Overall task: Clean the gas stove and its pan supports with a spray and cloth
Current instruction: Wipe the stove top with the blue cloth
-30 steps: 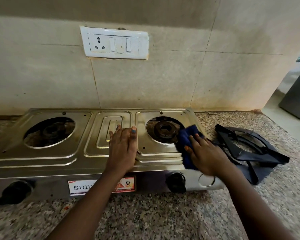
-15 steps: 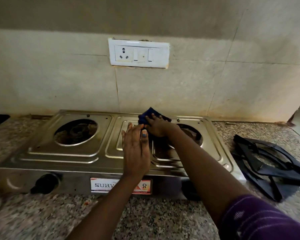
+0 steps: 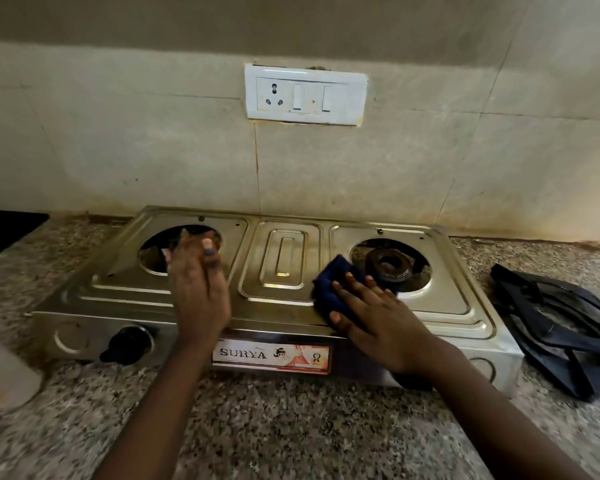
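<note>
The steel two-burner gas stove [image 3: 281, 261] sits on the granite counter with both burner wells bare. My right hand [image 3: 378, 317] presses a dark blue cloth [image 3: 333, 285] onto the stove top between the middle panel and the right burner [image 3: 390, 263]. My left hand [image 3: 198, 289] lies flat on the top by the left burner well, fingers spread, holding nothing. Two black pan supports [image 3: 561, 323] lie stacked on the counter to the right of the stove. A blurred pale bottle [image 3: 4, 372] stands at the left edge; its top is out of view.
A white socket and switch plate [image 3: 305, 95] is on the tiled wall behind the stove. Speckled granite counter [image 3: 274, 427] runs along the front. A black knob [image 3: 127, 342] sticks out of the stove's front left. A dark object [image 3: 4, 230] lies at the far left.
My right hand has drawn the cloth from the back of the middle panel forward and right, to beside the right burner. My left hand has slid left to the left burner well.
</note>
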